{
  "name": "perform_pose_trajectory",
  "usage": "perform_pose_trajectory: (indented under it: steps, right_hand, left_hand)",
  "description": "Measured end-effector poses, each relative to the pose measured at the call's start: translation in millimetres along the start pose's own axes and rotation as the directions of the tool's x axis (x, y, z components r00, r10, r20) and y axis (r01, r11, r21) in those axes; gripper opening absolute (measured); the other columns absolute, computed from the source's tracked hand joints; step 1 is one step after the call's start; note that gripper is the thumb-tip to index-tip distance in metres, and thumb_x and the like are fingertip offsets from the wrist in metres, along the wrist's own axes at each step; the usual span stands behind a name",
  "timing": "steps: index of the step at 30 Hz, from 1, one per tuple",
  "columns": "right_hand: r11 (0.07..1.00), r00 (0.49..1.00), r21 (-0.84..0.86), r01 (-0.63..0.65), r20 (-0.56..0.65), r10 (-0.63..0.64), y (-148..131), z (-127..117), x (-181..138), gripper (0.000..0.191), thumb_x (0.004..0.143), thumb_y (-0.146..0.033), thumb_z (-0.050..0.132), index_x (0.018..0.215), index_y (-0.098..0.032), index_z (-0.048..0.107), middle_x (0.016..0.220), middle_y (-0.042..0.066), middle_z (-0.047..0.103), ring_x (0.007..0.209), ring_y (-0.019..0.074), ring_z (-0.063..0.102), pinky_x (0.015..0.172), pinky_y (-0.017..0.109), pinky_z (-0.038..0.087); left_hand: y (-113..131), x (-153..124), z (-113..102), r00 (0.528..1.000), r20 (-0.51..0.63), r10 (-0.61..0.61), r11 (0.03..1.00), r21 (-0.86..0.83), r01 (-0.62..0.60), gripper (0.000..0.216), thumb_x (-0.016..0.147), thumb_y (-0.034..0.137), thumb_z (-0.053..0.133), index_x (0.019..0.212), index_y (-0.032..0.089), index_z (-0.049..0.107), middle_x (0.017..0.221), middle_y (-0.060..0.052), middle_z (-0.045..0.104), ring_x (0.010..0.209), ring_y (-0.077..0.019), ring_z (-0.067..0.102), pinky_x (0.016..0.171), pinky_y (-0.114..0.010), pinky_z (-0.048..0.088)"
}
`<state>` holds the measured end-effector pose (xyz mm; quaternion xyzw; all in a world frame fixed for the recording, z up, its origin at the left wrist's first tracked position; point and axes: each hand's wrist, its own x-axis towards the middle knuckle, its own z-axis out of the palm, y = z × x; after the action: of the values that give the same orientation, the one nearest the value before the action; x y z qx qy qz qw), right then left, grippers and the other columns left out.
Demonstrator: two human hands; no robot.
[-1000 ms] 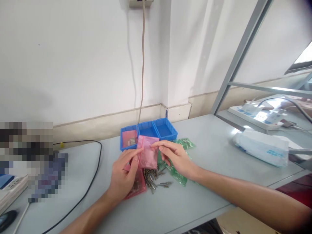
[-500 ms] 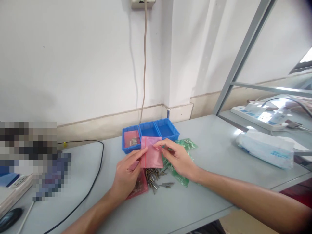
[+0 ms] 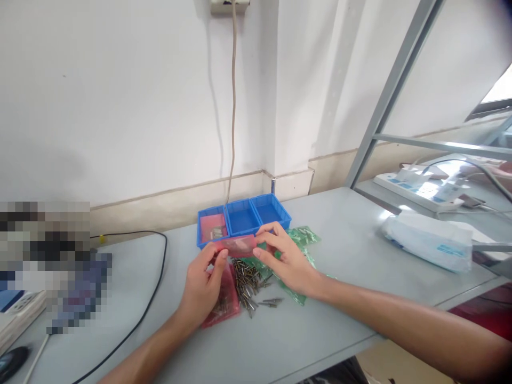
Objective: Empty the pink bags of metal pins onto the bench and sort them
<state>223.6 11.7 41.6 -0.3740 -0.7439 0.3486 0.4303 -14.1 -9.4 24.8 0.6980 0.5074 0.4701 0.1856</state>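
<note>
A small pink zip bag (image 3: 237, 246) is stretched between my two hands above the table, tilted so that it looks short and wide. My left hand (image 3: 205, 277) pinches its left end between thumb and fingers. At the right end, my right hand (image 3: 286, 258) grips it the same way. Beneath the hands lies a pile of slim metal pins (image 3: 247, 280), with a few loose pins (image 3: 271, 302) to the right. Another pink bag (image 3: 224, 301) with metal parts in it rests under my left hand. Green bags (image 3: 303, 234) holding parts lie behind and below my right hand.
Three joined blue bins (image 3: 242, 217) stand behind the hands; the left one contains a pink bag with parts. A black cable (image 3: 162, 272) curves across the table at left, near a mouse (image 3: 14, 362). A white plastic package (image 3: 430, 242) and a metal frame (image 3: 394, 90) are at right.
The pink bag has tipped from upright, facing me, to nearly flat, and my right fingers now hold its right end. More of the pin pile shows. The view has shifted slightly.
</note>
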Motion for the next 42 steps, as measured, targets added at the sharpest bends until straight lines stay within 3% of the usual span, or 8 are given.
perform_pose_trajectory:
  steps: [5,11,20,27,34,38,42]
  right_hand:
    - [0.992,0.995,0.076,-0.102,-0.012,0.104,2,2,1,0.015,0.108,-0.035,0.057,0.098,-0.024,0.06,0.092,0.0,0.061,0.084,0.018,0.055,0.075,0.032,0.044]
    - [0.976,0.992,0.183,-0.119,-0.011,0.123,6,5,1,0.013,0.106,-0.032,0.06,0.098,-0.025,0.054,0.087,-0.003,0.057,0.08,0.0166,0.054,0.074,0.031,0.043]
    - [0.992,1.0,0.125,-0.024,-0.007,0.025,7,2,2,0.008,0.106,-0.026,0.056,0.099,-0.025,0.06,0.099,0.001,0.064,0.088,0.0188,0.057,0.08,0.033,0.046]
    - [0.999,0.999,-0.002,0.035,0.015,-0.035,6,1,0,0.027,0.101,-0.009,0.051,0.104,-0.027,0.071,0.104,0.0,0.07,0.094,0.0195,0.059,0.086,0.034,0.046]
    - [0.999,0.999,-0.001,0.047,-0.027,-0.047,10,2,2,0.022,0.098,-0.01,0.059,0.106,-0.027,0.069,0.106,0.001,0.07,0.097,0.02,0.059,0.09,0.035,0.047]
    - [0.993,0.992,0.042,0.11,-0.074,-0.106,12,0,6,0.014,0.101,-0.016,0.061,0.107,-0.027,0.068,0.11,0.003,0.066,0.099,0.0204,0.061,0.09,0.035,0.049]
    - [0.985,0.974,0.018,0.174,-0.147,-0.17,11,-3,10,0.012,0.104,-0.018,0.058,0.105,-0.025,0.068,0.115,0.006,0.063,0.111,0.0227,0.061,0.094,0.037,0.049]
  left_hand:
    - [-6,0,2,1.0,0.028,-0.011,0.999,-0.044,0.012,0.029,0.109,0.044,0.053,0.101,0.021,0.07,0.094,-0.001,0.07,0.086,-0.0182,0.061,0.077,-0.027,0.048]
    - [-7,-1,2,0.998,0.056,-0.026,0.999,-0.041,0.029,0.029,0.109,0.044,0.054,0.101,0.022,0.071,0.096,-0.001,0.071,0.088,-0.0182,0.061,0.08,-0.028,0.047]
    - [1,1,0,0.996,0.06,-0.062,0.997,-0.052,0.065,0.036,0.109,0.048,0.053,0.085,0.021,0.061,0.082,0.001,0.059,0.078,-0.0172,0.052,0.072,-0.027,0.042]
    - [4,3,2,0.977,0.103,-0.185,0.966,-0.162,0.2,0.041,0.107,0.055,0.052,0.087,0.021,0.062,0.083,0.001,0.057,0.077,-0.017,0.05,0.072,-0.028,0.041]
    - [10,4,4,0.95,0.193,-0.244,0.913,-0.286,0.292,0.042,0.107,0.056,0.052,0.088,0.02,0.062,0.083,0.001,0.057,0.076,-0.0162,0.05,0.07,-0.027,0.042]
    - [11,5,4,0.964,0.187,-0.187,0.951,-0.213,0.226,0.043,0.108,0.054,0.051,0.084,0.02,0.061,0.088,0.0,0.058,0.082,-0.0173,0.054,0.076,-0.028,0.046]
    - [10,4,4,0.987,0.159,-0.037,0.993,-0.103,0.053,0.042,0.11,0.047,0.05,0.084,0.02,0.071,0.127,-0.008,0.064,0.115,-0.0233,0.06,0.101,-0.036,0.049]
